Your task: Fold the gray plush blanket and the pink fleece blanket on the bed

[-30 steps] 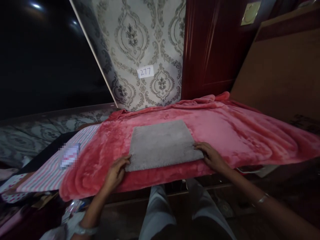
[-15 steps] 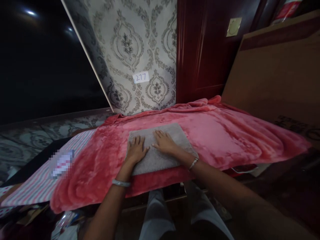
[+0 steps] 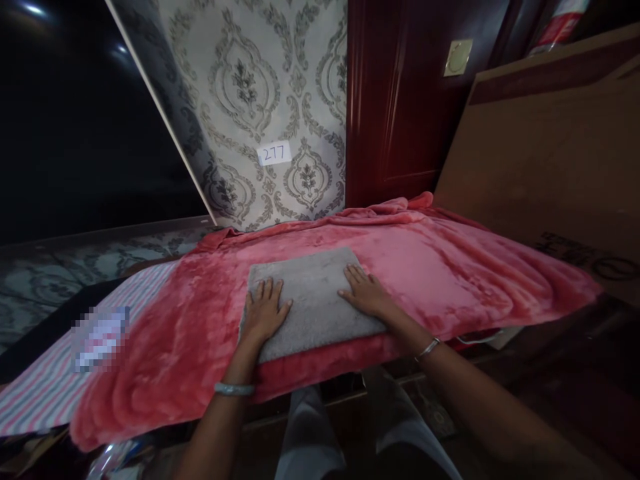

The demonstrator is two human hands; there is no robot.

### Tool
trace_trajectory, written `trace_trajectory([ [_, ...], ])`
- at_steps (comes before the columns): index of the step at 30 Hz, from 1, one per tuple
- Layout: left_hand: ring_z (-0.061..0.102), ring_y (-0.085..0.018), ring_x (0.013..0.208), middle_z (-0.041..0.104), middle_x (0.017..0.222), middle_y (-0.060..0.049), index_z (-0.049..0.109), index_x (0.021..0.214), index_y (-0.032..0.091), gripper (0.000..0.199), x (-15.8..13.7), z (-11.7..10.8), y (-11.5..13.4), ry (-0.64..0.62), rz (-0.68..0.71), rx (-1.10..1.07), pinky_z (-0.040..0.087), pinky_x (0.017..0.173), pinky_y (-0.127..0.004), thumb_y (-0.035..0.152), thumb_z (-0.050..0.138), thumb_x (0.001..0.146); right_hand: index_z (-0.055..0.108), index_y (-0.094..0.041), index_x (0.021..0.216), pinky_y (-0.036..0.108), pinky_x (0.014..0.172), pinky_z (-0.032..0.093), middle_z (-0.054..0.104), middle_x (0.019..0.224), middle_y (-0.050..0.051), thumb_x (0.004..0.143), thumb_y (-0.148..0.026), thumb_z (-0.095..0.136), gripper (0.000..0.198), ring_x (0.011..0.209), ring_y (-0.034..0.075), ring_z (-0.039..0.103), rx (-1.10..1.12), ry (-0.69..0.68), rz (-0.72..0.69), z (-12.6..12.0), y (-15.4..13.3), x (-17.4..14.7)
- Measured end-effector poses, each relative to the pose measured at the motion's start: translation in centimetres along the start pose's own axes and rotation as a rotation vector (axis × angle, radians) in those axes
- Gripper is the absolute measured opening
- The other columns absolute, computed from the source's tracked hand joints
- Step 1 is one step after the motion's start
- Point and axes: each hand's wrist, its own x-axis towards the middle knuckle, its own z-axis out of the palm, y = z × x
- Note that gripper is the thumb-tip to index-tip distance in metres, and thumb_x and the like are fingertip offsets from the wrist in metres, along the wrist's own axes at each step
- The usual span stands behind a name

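Observation:
A grey, fuzzy rectangular cloth [image 3: 310, 307] lies flat on a pink-red plush blanket [image 3: 415, 260]. My left hand [image 3: 265, 312] rests palm down on the cloth's left side, fingers spread. On the right side of the same cloth, my right hand [image 3: 367, 293] also lies flat with its fingers apart. Neither hand grips anything. A bangle circles each wrist.
A striped cloth [image 3: 50, 367] with a blurred-out item on it is at the left. Behind stand a dark screen [image 3: 90, 120], patterned wallpaper with a paper marked 277 [image 3: 275, 153], and a dark red door [image 3: 400, 100]. A large cardboard box [image 3: 550, 153] leans at the right.
My right hand has slid right across the grey cloth, from its middle to its right side. My left hand stays near the left edge. The view has shifted slightly.

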Motion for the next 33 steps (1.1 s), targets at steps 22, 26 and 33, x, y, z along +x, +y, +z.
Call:
trace_trajectory([
  [22, 0.021, -0.032, 0.152, 0.026, 0.164, -0.012, 0.034, 0.155, 0.022, 0.062, 0.0, 0.6, -0.5, 0.073, 0.022, 0.021, 0.021, 0.119, -0.061, 0.048, 0.035, 0.098, 0.038, -0.011, 0.153, 0.047, 0.121, 0.019, 0.031, 0.161, 0.014, 0.101, -0.049, 0.037, 0.064, 0.149, 0.026, 0.025, 0.022, -0.014, -0.279, 0.6, -10.5, 9.3],
  [26, 0.019, -0.032, 0.152, 0.025, 0.164, -0.012, 0.034, 0.155, 0.021, 0.063, 0.1, 0.6, -0.6, 0.063, 0.018, 0.026, 0.020, 0.120, -0.061, 0.047, 0.036, 0.098, 0.039, -0.008, 0.152, 0.051, 0.120, 0.017, 0.031, 0.160, 0.020, 0.101, -0.054, 0.032, 0.069, 0.149, 0.030, 0.026, -0.021, 0.028, -0.087, 0.3, -5.3, 9.7],
  [33, 0.020, -0.032, 0.152, 0.026, 0.164, -0.012, 0.035, 0.155, 0.022, 0.062, 0.1, 0.4, -0.4, 0.057, 0.018, 0.007, 0.021, 0.120, -0.060, 0.047, 0.038, 0.098, 0.026, -0.013, 0.158, 0.052, 0.118, 0.020, 0.016, 0.166, 0.014, 0.101, -0.057, 0.023, 0.072, 0.152, 0.028, 0.014, -0.037, 0.010, 0.183, -0.4, 0.3, 8.4],
])
